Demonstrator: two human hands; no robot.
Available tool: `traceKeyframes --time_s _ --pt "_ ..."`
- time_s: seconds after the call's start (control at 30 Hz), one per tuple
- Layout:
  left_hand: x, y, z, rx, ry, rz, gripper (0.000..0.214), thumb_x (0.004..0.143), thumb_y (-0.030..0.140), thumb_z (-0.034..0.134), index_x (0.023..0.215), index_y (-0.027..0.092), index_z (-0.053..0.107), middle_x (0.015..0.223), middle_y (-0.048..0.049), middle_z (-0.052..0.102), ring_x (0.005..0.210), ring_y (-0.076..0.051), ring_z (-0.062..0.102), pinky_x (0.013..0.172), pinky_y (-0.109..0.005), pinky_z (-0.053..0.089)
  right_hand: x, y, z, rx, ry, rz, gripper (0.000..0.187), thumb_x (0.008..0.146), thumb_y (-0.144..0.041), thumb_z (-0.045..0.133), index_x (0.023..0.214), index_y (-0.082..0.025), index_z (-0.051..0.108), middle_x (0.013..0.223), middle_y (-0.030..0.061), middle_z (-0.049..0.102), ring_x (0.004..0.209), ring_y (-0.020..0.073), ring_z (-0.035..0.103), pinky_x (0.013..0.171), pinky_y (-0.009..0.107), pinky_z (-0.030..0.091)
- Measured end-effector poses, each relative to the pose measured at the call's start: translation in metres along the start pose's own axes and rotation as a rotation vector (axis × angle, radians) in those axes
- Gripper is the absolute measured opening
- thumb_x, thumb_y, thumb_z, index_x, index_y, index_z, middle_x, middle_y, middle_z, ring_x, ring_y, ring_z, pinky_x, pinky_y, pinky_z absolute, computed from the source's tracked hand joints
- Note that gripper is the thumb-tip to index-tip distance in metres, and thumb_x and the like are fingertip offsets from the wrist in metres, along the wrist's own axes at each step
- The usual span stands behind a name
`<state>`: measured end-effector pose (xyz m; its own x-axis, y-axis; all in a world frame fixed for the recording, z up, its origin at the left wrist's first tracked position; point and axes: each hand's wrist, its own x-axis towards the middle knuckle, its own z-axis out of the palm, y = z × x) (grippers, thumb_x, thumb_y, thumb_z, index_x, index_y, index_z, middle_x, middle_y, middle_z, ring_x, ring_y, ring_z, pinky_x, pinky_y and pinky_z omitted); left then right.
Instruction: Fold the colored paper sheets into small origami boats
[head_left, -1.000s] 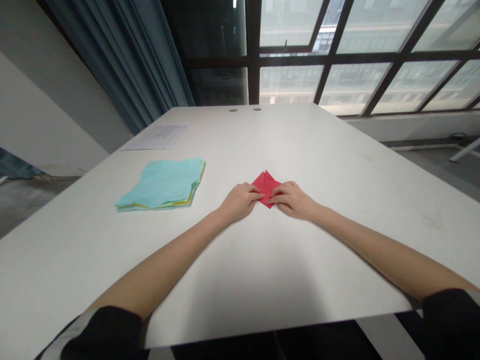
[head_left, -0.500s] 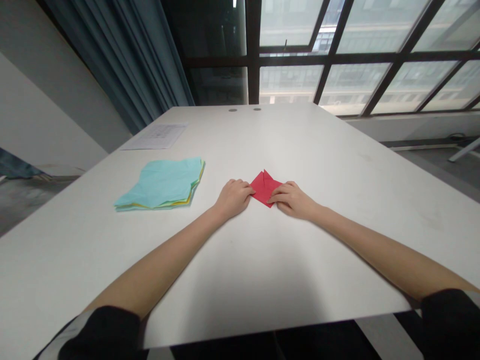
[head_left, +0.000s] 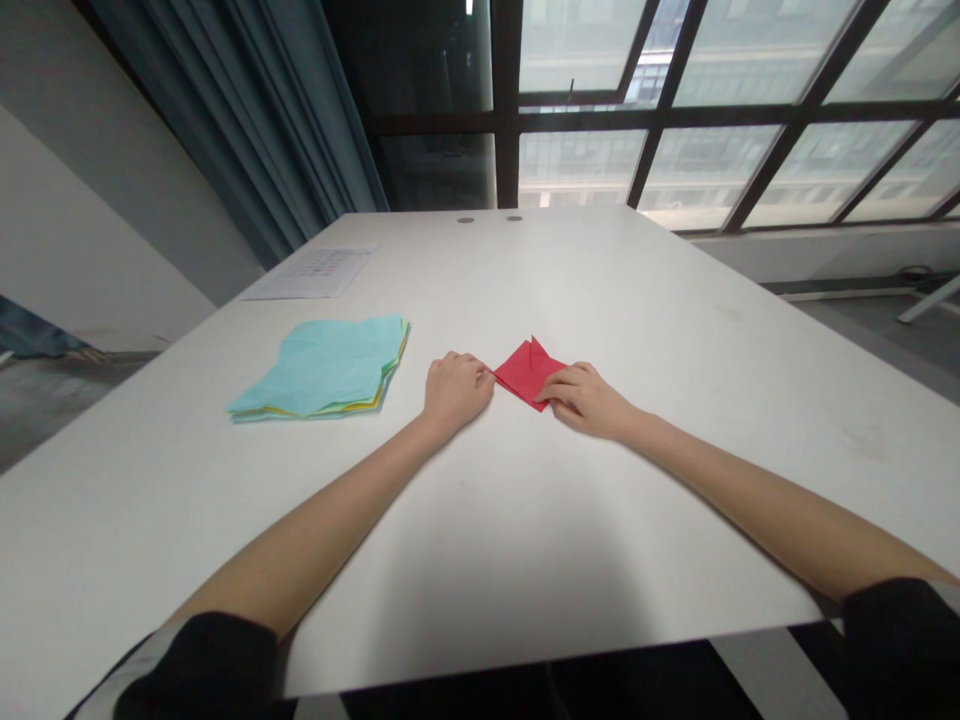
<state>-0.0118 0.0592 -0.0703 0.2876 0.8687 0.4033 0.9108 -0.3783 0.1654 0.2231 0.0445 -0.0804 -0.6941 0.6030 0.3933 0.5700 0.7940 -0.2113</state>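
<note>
A folded piece of red paper (head_left: 525, 370) lies on the white table, roughly diamond-shaped, with a small pointed flap standing up at its far corner. At the paper's left corner, my left hand (head_left: 458, 388) is closed, its thumb and forefinger pinching the tip. From the other side my right hand (head_left: 589, 399) grips the right part, its fingers resting over the near right edge. The right corner of the paper is hidden under those fingers.
To the left lies a stack of coloured paper (head_left: 330, 365), light blue on top with yellow and green edges below. Behind it is a printed sheet (head_left: 311, 273). The white table (head_left: 480, 550) reaches toward windows and a blue curtain (head_left: 247, 110).
My left hand has shifted slightly left and turned, now pinching the very tip of the red paper's left corner. The paper has tilted a little; my right hand stays in place.
</note>
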Motion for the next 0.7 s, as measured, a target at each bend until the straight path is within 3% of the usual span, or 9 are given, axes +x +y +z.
traceKeyframes --time_s 0.13,0.23,0.5,0.7 --pt "0.001 0.003 -0.001 -0.177 -0.008 -0.117 0.027 0.079 0.032 0.049 0.077 0.018 0.072 0.082 -0.0109 0.070 0.083 -0.028 0.058 0.072 -0.039 0.043 0.001 -0.001 -0.001 -0.001 0.009 -0.004 0.026 0.078 -0.011 0.045 0.093 -0.021 0.064 0.097 0.0064 0.067 0.091 0.0193 0.059 0.086 0.037 0.032" --pt "0.002 0.005 0.000 -0.395 -0.003 -0.215 0.023 0.076 0.036 0.055 0.077 0.019 0.071 0.077 -0.0073 0.070 0.076 -0.023 0.060 0.071 -0.035 0.044 0.001 -0.001 0.000 0.003 0.018 -0.007 0.024 0.079 -0.012 0.045 0.092 -0.020 0.064 0.098 0.0061 0.068 0.091 0.0190 0.059 0.085 0.038 0.033" --pt "0.005 0.013 0.011 -1.029 -0.004 -0.462 0.013 0.061 0.026 0.065 0.069 0.016 0.063 0.057 -0.0007 0.063 0.050 -0.011 0.055 0.050 -0.022 0.041 0.000 0.000 0.002 -0.015 0.054 -0.080 0.022 0.082 -0.015 0.046 0.092 -0.020 0.064 0.107 0.0071 0.067 0.096 0.0207 0.059 0.087 0.039 0.037" --pt "0.005 0.028 0.007 -1.364 -0.056 -0.597 0.015 0.059 0.022 0.067 0.069 0.014 0.058 0.050 0.0012 0.059 0.045 -0.009 0.053 0.049 -0.021 0.042 0.004 -0.011 -0.004 0.020 0.114 0.071 0.027 0.088 -0.025 0.043 0.109 -0.019 0.058 0.102 0.0092 0.068 0.093 0.0221 0.061 0.084 0.038 0.041"
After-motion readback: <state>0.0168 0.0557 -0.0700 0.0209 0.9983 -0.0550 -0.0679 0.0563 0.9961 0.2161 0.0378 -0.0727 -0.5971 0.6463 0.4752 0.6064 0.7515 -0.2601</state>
